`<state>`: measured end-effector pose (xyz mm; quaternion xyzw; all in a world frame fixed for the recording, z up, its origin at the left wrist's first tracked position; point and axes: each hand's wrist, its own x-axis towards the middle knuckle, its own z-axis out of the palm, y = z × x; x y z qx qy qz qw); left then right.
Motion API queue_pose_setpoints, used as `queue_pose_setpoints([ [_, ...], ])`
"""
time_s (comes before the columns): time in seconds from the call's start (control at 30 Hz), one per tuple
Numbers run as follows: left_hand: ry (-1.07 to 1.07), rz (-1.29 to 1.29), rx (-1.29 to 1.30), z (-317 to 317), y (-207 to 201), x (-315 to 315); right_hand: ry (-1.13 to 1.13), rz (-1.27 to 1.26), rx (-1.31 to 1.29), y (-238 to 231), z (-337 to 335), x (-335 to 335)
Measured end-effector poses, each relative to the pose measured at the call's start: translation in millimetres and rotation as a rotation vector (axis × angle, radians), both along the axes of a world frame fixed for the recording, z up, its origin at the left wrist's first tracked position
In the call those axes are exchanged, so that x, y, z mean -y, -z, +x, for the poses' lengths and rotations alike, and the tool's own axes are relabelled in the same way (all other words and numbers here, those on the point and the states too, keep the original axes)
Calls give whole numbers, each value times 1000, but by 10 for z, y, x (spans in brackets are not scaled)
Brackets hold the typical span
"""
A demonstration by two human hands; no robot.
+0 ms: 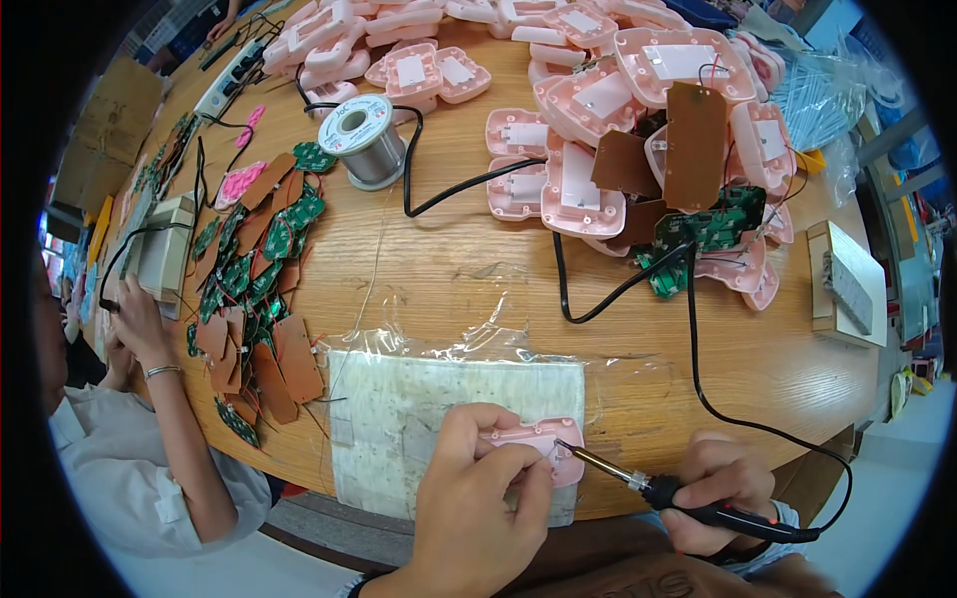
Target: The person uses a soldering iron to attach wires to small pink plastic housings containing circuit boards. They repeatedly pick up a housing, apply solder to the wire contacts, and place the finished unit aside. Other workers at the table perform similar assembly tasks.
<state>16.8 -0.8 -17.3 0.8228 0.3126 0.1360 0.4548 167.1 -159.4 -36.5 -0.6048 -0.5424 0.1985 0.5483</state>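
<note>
- The pink shell [569,468] sits in the fingers of the left hand [483,503], over the right part of the pale mat [384,448]; whether it rests on the mat or is lifted just off it, I cannot tell.
- The left hand is closed on the shell's left end and near edge, with the inner face up and the right end free of the fingers.
- The right hand [730,478] is wrapped round the black handle of the soldering iron [658,490], which slants away from that grip, down to the shell.
- The iron's tip meets the shell's inner face, or hovers barely above it, just right of the left fingertips; the view does not settle which.
- The shell looks like thin moulded plastic: probably light and stiff, a little slick on its smooth outside, and likely to soften or mark under heat.
- Its rim seems the best hold, pinched at the end farthest from the tip; the small posts inside look easier to damage.
- The iron is likely light too, but its metal shaft, ahead of the right fingers, should be treated as hot; the handle is the only sensible hold.
- The black cord [695,349] leaves the handle behind the right hand and loops up and away beyond it, so it may tug a little at the grip.
</note>
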Motion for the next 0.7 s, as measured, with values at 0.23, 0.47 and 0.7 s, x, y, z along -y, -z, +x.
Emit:
queue_pose_setpoints([
  [0.23,7,-44,-31,18,-25,-19,-15,9,4,-35,18,-11],
  [0.47,64,-52,-23,-17,-56,-50,-6,15,-31,-33,24,86],
  [0.7,77,-55,-71,1,-72,-49,-39,12,-31,-26,-7,41],
])
